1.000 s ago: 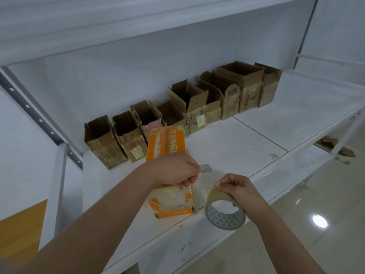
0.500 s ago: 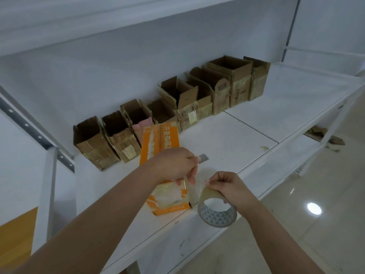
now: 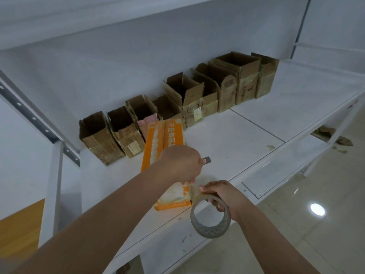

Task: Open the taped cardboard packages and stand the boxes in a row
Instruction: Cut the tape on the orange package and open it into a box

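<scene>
An orange and white box lies flat on the white shelf, its near end wrapped in clear tape. My left hand hovers over it, gripping a small metal blade that sticks out to the right. My right hand holds a roll of clear tape at the shelf's front edge, thumb on top of the roll. A strip of tape seems to run from the roll to the box. Several opened brown cardboard boxes stand in a row along the back wall.
The row of boxes runs from back left to back right. An upper shelf hangs overhead. A perforated metal upright is at the left. Cardboard scraps lie on a lower level at right, above a glossy floor.
My right hand has tilted the tape roll, its hole turning toward me, and moved closer to the box end. My left hand stays over the box with the blade.
</scene>
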A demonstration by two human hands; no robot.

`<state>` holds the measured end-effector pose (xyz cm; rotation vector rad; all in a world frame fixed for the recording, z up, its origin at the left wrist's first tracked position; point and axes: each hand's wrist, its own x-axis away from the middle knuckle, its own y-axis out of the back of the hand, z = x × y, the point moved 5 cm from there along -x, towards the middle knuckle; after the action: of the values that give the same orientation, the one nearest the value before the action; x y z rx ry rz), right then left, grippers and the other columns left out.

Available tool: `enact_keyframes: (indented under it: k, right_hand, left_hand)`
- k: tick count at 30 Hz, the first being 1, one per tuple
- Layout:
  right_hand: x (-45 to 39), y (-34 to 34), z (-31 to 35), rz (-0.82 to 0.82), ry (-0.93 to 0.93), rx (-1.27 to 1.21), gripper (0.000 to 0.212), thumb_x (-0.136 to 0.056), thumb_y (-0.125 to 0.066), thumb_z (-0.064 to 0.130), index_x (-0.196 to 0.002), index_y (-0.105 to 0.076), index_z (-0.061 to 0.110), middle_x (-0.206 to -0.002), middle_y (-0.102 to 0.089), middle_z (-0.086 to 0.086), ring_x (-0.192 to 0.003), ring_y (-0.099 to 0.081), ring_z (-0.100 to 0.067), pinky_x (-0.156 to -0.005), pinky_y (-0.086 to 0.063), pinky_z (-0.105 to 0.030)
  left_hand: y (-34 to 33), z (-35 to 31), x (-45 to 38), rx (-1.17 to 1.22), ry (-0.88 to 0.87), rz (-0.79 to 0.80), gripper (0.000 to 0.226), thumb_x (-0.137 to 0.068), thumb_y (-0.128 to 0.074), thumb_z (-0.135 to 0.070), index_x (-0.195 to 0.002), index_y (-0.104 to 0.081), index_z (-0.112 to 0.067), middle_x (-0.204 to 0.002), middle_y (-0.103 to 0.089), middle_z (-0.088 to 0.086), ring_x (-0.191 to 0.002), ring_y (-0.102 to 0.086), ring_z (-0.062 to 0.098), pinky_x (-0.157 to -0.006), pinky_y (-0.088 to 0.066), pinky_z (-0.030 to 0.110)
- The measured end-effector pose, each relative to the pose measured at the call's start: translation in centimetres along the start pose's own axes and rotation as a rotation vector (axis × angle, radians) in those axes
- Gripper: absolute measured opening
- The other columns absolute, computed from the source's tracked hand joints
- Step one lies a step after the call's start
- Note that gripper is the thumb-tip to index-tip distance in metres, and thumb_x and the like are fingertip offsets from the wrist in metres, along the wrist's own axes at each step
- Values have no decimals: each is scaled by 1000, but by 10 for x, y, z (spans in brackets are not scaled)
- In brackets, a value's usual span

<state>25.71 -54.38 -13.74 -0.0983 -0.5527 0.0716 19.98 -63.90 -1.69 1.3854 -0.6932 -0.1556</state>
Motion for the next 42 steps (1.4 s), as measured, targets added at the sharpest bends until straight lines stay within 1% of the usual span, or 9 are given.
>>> enact_keyframes:
  k: [5, 10, 14, 21, 24, 27, 31, 35, 42]
  right_hand:
    - [4, 6, 6, -62, 93, -103, 23, -90, -67, 11, -67, -62, 7, -54, -53, -5, -35, -39, -7, -37, -30, -17]
    - [16, 20, 15, -161, 243, -77, 21, -90, -66, 9, -70, -62, 7, -59, -61, -3, -43, -54, -5, -39, -38, -14]
    - [21, 26, 21, -222, 307, -10, 21, -90, -67, 9, -70, -61, 8, -57, -61, 3, -44, -54, -3, -38, -37, -14]
    - [23, 30, 22, -313, 315, 59, 23, -88, -70, 15, -66, -62, 14, -53, -60, 10, -47, -55, -1, -41, -38, -13]
    - [26, 33, 24, -346, 322, 89, 24, -88, -70, 18, -65, -63, 17, -54, -61, 11, -51, -57, -2, -50, -40, -21]
    - [29, 33, 25, -355, 332, 92, 23, -88, -70, 19, -66, -62, 17, -54, -62, 11, -51, -57, -3, -54, -39, -24]
    - [31, 32, 26, -362, 342, 113, 24, -87, -70, 22, -64, -63, 22, -59, -64, 9, -56, -61, -7, -61, -45, -29]
    - [31, 27, 25, -362, 371, 170, 20, -83, -69, 30, -64, -65, 28, -70, -70, 2, -74, -69, -22, -77, -54, -41]
    - [22, 31, 17, -351, 283, 103, 21, -90, -68, 20, -70, -63, 14, -54, -60, 10, -47, -54, -1, -50, -41, -21]
  left_hand:
    - [2, 0, 3, 59, -1, 44, 50, -106, -25, -38, -91, -67, -16, -83, -75, -9, -47, -54, 3, -63, -47, 27]
    - [5, 10, 12, 557, -25, 90, 41, -105, -34, -36, -79, -59, -17, -86, -76, -7, -55, -57, 11, -69, -46, 32]
    - [8, 21, 20, 845, -28, 94, 40, -104, -41, -30, -75, -62, -12, -61, -59, 0, -51, -48, 10, -58, -37, 27]
    - [15, -8, 18, 188, -45, 264, 26, -99, -45, -20, -91, -67, -8, -79, -51, 1, -73, -45, 15, -60, -34, 26]
    - [11, -13, 11, 4, -9, 295, 23, -97, -50, -18, -99, -68, -4, -88, -54, 5, -80, -48, 17, -57, -32, 24]
    - [11, -16, 10, -30, 29, 308, 13, -91, -57, -16, -90, -66, -7, -88, -57, 5, -79, -51, 18, -57, -35, 25]
    - [12, -26, 13, -126, 55, 304, 21, -94, -52, -14, -103, -68, -4, -73, -47, 2, -61, -41, 12, -51, -31, 23]
    - [3, -32, 13, -231, 88, 261, 29, -98, -38, -17, -72, -51, -12, -71, -42, 1, -60, -39, 13, -55, -34, 25]
    - [9, -8, 12, 152, 9, 166, 37, -103, -40, -31, -83, -64, -11, -77, -55, 1, -72, -50, 15, -61, -36, 27]
